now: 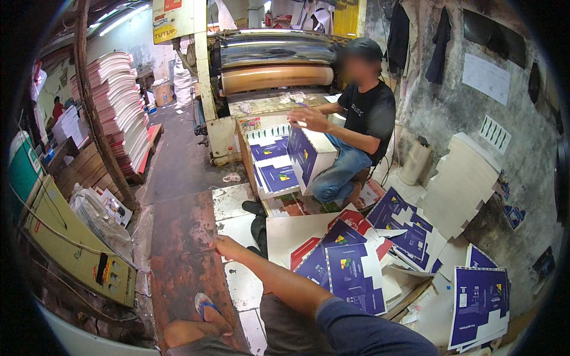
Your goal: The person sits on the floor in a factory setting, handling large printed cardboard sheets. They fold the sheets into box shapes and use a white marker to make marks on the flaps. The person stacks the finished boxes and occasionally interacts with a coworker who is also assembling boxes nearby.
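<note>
The person's right hand (227,247) reaches in from the lower right, its navy sleeve (362,326) crossing the lower edge. Its fingers look loosely curled above the border between a reddish-brown floor strip (184,267) and white floor panels (244,291); whether they grip anything, I cannot tell. The left hand is out of view. Just beside the right hand is black footwear (259,232).

The purple printed cardboard sheets (350,267) lie in a loose, overlapping heap on the floor, to the right of the forearm, with red sheets (355,219) among them. At the lower right, more purple sheets (478,308) stand tilted near the wall.

Ahead, 1 co-worker (369,107) in a black shirt and blue jeans sits low, both hands raised over an upright block of purple cardboard (301,157). Beside that block, 2 groups of purple sheets (270,163) lie flat. Behind is a machine with large rollers (279,80), 1 of them orange-brown. On the right, a stack of plain cardboard (460,184) leans against the grey wall; on the left, a tall stack of sheets (116,113) rises behind a wooden post (98,113).
</note>
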`<state>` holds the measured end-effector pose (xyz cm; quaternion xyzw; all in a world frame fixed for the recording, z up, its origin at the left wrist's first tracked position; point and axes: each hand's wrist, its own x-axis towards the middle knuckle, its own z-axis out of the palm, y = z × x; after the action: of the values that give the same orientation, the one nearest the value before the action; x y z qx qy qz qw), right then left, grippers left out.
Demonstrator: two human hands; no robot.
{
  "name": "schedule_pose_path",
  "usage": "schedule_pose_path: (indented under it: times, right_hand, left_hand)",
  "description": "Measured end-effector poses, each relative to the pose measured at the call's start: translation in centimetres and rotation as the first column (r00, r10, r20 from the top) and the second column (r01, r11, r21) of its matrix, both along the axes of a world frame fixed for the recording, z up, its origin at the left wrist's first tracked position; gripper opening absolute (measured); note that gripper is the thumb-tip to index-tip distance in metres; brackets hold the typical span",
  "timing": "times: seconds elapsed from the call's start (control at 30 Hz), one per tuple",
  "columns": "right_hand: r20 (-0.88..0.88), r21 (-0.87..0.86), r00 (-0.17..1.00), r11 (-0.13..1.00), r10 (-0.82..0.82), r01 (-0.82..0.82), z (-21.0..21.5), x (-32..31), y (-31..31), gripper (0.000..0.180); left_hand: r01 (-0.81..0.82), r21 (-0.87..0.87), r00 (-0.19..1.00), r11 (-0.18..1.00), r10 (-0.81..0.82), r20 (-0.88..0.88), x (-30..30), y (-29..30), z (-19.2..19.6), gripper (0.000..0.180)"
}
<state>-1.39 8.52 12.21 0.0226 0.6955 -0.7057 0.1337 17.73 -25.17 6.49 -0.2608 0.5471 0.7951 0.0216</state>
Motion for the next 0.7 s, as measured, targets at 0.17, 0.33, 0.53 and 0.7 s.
schedule_pose_path:
  times: [0.17, 0.33, 0.53, 0.7]
  right_hand:
    - [-0.004, 0.055, 1.000, 0.999, -0.004, 0.005, 0.6, 0.3, 0.3, 0.026]
    - [0.036, 0.026, 0.996, 0.996, -0.081, 0.080, 0.3, -0.2, 1.6, 0.030]
    - [0.104, -0.147, 0.994, 0.987, -0.047, 0.062, 0.0, 0.4, 4.8, 0.031]
    - [0.088, -0.182, 0.996, 0.983, -0.007, 0.023, 4.7, 5.0, 6.6, 0.031]
  left_hand:
    - [-0.118, 0.138, 0.993, 0.983, 0.118, 0.005, 1.9, -4.4, -1.1, 0.030]
    - [-0.116, 0.370, 0.975, 0.922, 0.177, -0.135, 3.8, -11.8, -2.9, 0.031]
    - [-0.330, 0.189, 0.928, 0.925, 0.354, -0.116, 0.4, -13.8, 1.0, 0.048]
    - [-0.570, -0.185, 0.822, 0.801, 0.553, -0.138, 0.1, -7.3, 1.9, 0.056]
